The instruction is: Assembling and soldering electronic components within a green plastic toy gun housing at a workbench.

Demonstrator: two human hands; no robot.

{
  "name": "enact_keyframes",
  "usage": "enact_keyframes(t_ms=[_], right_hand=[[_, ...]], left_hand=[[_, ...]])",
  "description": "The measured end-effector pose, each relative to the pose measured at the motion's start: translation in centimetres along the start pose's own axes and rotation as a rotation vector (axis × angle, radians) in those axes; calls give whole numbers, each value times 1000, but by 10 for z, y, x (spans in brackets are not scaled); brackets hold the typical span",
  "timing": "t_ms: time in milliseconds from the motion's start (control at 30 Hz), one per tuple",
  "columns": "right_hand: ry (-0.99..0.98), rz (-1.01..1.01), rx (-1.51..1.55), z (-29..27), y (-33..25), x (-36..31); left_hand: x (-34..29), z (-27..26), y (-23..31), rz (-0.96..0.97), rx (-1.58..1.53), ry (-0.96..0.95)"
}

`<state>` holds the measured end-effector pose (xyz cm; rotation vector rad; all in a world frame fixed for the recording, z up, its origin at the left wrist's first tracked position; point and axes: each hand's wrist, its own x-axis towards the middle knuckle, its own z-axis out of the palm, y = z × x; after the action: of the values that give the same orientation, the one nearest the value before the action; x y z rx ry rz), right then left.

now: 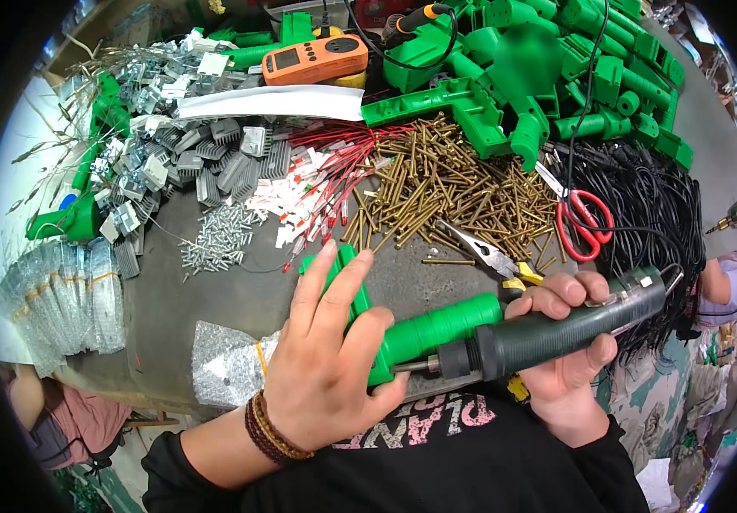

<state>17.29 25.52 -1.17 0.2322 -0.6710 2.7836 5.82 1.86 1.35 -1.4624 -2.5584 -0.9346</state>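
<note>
My left hand [321, 355] is closed around a green plastic housing [443, 329] with a ribbed round barrel, holding it at the table's near edge. In my right hand [572, 376] lies a dark electric screwdriver [548, 340], its grip running up to the right. The screwdriver's metal bit points left and meets the housing's near side beside my left thumb. The screw under the bit, if any, is hidden. Just beyond my right fingers rest pliers [484, 250] with yellow handles. Red-handled scissors [586, 224] lie further right.
Green housings [548, 68] are heaped at the back right, black cables [642, 205] at right. Long brass-coloured rods [437, 184], small silver screws [217, 239], red-wired parts [313, 184] and grey heat sinks [240, 162] cover the middle. An orange meter [315, 60] stands behind; bubble-wrap bags [65, 295] lie left.
</note>
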Motion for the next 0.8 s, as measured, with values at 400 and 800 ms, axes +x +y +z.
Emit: enact_keyframes(t_ms=[400,800], right_hand=[[29,-19,43,-6,7,-9],[-175,-59,-8,-15,10,-5]], left_hand=[[-3,6,-1,-9,35,0],[-3,5,-3,7,-4,36]])
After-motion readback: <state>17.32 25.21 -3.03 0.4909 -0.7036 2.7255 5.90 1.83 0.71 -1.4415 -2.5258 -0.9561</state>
